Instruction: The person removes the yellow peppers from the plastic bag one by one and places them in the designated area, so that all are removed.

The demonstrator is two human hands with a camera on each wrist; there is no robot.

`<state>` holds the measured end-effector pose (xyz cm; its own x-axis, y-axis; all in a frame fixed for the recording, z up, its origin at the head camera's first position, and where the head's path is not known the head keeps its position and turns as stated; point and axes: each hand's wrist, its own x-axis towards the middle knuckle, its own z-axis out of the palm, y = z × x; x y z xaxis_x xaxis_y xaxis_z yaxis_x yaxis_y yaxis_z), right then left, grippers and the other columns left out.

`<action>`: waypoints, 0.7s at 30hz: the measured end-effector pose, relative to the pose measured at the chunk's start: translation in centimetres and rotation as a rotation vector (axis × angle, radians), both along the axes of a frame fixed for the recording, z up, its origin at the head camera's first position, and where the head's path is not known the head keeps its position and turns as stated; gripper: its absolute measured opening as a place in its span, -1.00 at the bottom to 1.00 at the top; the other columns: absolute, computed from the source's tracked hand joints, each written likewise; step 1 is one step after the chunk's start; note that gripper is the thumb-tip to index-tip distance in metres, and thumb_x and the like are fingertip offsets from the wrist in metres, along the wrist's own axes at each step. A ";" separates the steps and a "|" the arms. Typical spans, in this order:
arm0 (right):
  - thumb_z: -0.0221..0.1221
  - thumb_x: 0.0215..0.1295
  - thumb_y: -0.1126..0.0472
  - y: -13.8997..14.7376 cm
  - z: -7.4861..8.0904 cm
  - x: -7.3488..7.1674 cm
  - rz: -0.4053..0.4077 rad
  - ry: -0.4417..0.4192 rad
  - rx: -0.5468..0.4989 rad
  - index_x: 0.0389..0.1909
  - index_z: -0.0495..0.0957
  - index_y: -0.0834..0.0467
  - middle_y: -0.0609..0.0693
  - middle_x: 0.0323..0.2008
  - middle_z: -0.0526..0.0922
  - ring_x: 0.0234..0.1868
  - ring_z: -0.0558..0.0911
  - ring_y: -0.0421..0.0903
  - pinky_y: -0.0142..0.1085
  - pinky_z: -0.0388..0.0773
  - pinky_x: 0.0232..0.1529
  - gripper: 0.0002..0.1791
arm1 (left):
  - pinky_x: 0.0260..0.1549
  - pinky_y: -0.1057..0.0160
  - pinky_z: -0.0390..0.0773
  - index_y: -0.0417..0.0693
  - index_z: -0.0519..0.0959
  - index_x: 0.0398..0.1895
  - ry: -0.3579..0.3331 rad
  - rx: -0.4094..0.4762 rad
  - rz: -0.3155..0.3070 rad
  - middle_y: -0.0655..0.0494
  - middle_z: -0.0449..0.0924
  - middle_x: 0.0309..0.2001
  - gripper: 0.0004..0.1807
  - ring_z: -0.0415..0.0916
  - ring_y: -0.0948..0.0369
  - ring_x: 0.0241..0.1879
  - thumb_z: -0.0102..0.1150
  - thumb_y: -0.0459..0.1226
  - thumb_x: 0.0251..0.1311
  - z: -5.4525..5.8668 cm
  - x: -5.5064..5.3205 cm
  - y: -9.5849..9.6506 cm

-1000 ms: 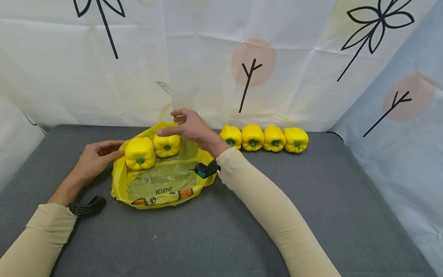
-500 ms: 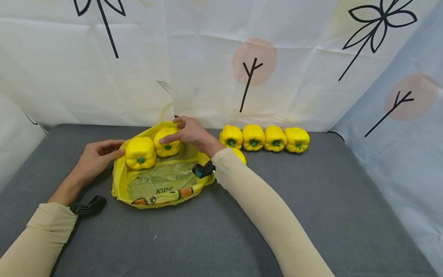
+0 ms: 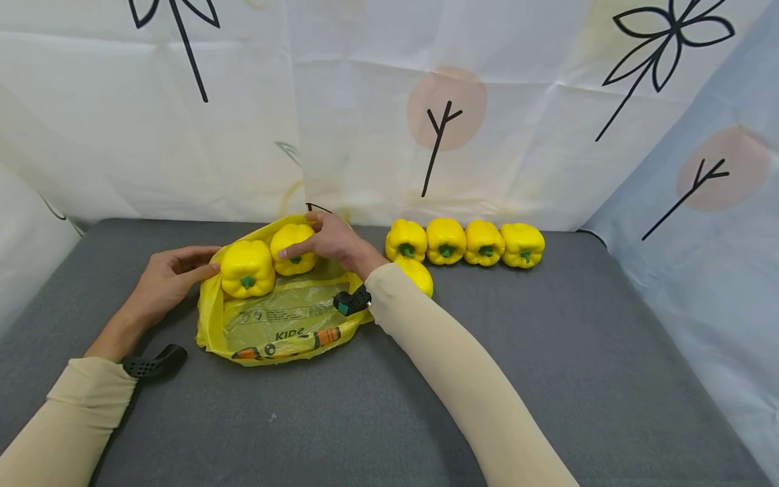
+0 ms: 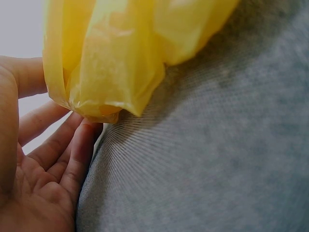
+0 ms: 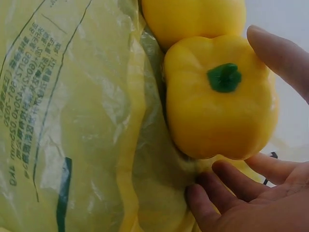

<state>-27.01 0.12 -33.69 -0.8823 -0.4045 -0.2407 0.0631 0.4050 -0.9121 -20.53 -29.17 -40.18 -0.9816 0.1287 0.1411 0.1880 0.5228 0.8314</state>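
Observation:
A yellow plastic bag (image 3: 286, 318) lies spread on the grey surface with its mouth toward me. Two yellow bell peppers are in it: the left one (image 3: 247, 269) and the right one (image 3: 293, 249), their green stems facing me. My left hand (image 3: 173, 281) pinches the bag's left edge beside the left pepper; the left wrist view shows the yellow plastic (image 4: 111, 63) between thumb and fingers. My right hand (image 3: 335, 242) is spread around the right pepper, thumb in front and fingers toward the bag's far edge. In the right wrist view, the thumb and fingertips (image 5: 203, 205) are close about this pepper (image 5: 219, 116).
Several more yellow bell peppers (image 3: 446, 241) stand in a row at the back, right of the bag. Another pepper (image 3: 416, 276) sits in front of the row, partly behind my right sleeve (image 3: 438, 352). A white printed cloth (image 3: 517, 162) hangs behind the grey surface (image 3: 572, 358).
My right hand has come down and slightly left, from above the bag to around the right pepper. The front pepper by my sleeve shows more. My left hand has stayed put.

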 end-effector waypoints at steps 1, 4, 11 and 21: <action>0.56 0.07 0.12 0.0 -0.1 0.0 0.000 0.000 -0.005 0.57 0.16 0.10 0.13 0.45 0.30 0.39 0.36 0.05 -0.10 0.32 0.38 0.09 | -0.19 0.62 0.48 -0.38 0.43 0.36 0.003 0.000 -0.005 0.67 0.50 -0.08 -0.47 0.48 0.58 -0.11 0.16 -0.19 0.48 0.0 0.0 0.0; 0.55 0.07 0.12 0.0 -0.3 0.0 0.001 0.007 -0.013 0.59 0.13 0.10 0.13 0.44 0.31 0.36 0.39 0.03 -0.11 0.34 0.37 0.11 | -0.19 0.62 0.47 -0.39 0.43 0.36 0.006 0.002 -0.013 0.67 0.50 -0.08 -0.47 0.48 0.57 -0.11 0.15 -0.20 0.48 0.0 0.0 -0.1; 0.56 0.06 0.09 0.0 -0.6 0.0 -0.002 0.020 -0.008 0.59 0.13 0.10 0.12 0.42 0.35 0.28 0.45 -0.01 -0.13 0.37 0.33 0.12 | -0.19 0.60 0.49 -0.35 0.45 0.35 -0.008 0.011 -0.005 0.65 0.52 -0.08 -0.48 0.50 0.55 -0.10 0.16 -0.18 0.48 0.2 0.1 0.0; 0.57 0.04 0.11 0.0 -1.0 -0.1 0.018 0.007 -0.030 0.56 0.20 0.12 0.07 0.30 0.47 0.11 0.52 -0.08 -0.20 0.46 0.20 0.08 | -0.19 0.63 0.47 -0.39 0.41 0.37 -0.007 0.002 -0.013 0.68 0.49 -0.08 -0.46 0.48 0.58 -0.11 0.15 -0.21 0.49 0.0 0.0 -0.1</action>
